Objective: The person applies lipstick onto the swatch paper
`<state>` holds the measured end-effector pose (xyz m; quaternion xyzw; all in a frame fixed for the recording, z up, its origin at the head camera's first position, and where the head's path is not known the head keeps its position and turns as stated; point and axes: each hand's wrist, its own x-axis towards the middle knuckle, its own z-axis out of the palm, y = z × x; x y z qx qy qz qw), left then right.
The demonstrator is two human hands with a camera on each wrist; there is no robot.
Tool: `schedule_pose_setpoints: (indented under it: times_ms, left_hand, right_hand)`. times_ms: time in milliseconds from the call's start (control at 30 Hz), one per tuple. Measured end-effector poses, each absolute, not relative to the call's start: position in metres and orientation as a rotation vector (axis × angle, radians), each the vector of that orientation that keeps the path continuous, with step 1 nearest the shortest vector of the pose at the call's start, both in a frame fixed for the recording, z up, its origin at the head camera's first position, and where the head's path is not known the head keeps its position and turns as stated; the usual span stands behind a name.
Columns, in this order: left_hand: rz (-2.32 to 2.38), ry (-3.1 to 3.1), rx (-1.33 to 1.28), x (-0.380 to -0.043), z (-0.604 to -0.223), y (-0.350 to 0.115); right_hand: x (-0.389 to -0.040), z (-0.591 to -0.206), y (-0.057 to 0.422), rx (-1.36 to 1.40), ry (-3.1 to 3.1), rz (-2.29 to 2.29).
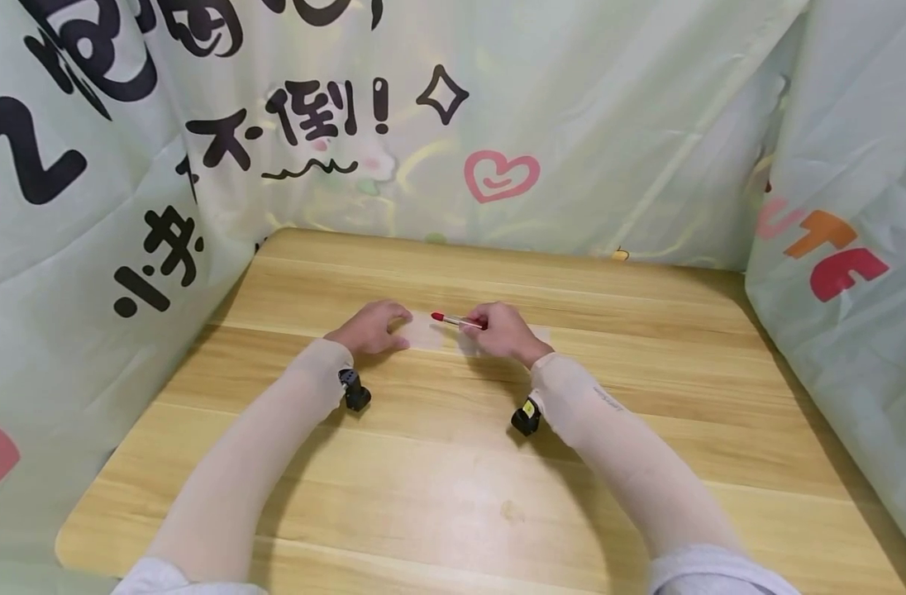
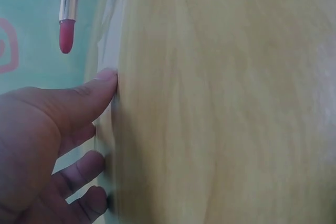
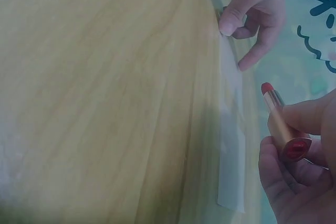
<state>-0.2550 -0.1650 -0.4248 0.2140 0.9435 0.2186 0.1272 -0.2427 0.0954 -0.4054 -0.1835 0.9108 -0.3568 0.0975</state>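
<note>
One lipstick (image 1: 455,321) pinched in right hand (image 1: 503,330) — left hand (image 1: 376,328), fingers (image 2: 86,166) spread, at pale strip (image 1: 426,333).

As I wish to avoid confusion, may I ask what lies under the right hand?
Below the right hand, which holds a lipstick, pale thin material lies on the wooden table. From the head view, part of it is hidden by the hand.

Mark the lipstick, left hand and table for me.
Lipstick (image 3: 281,130), right wrist view: middle of its gold tube.
Left hand (image 1: 371,327), head view: back of the hand.
Table (image 1: 423,487), head view: bare wooden top.
</note>
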Motion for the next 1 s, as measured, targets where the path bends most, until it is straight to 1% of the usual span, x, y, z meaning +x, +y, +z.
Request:
schedule_pose_setpoints:
  times_ms: [167,467,1000]
  left_hand:
    - [0.574,2.747,0.663,-0.255,-0.424,-0.164]
    - [0.607,2.702,0.609,-0.259,-0.424,-0.163]
    - [0.662,2.698,0.607,-0.261,-0.425,-0.165]
  right_hand:
    - [-0.246,-0.406,0.09,-0.558,2.711,-0.996]
    - [-0.251,-0.406,0.082,-0.552,2.72,-0.94]
    - [-0.257,-0.409,0.073,-0.564,2.733,-0.908]
